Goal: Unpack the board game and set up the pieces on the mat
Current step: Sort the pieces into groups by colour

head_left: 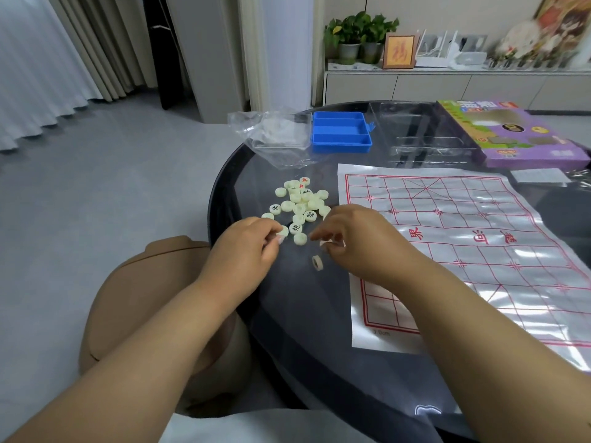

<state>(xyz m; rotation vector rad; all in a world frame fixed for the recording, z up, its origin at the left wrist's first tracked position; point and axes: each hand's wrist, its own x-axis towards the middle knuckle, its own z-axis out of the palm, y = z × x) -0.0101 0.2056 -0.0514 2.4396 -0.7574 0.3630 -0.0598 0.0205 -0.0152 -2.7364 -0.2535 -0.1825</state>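
**Pinching discs at the edge of the heap**

Pinching a pale disc [282,231] between curled thumb and fingertips of the left hand [246,247] — gripping small, right at the near edge of the pile of pieces [300,203]. Curling the right hand [355,241] too, fingertips apparently nipping another piece [326,243], though hard to tell how firmly. Leaving one disc [317,262] standing on its rim just below that hand, on the dark glass table [287,314].

Keeping the heap loose beside the mat [447,251] — probably for sorting red from black before placing. Lying flat and unoccupied to the right, the mat, its red grid facing up; no pieces sitting on it yet. Parking the emptied bag [271,135], blue tray [340,131], clear insert [422,132] and purple box [511,132] at the far side, well apart from the working area.
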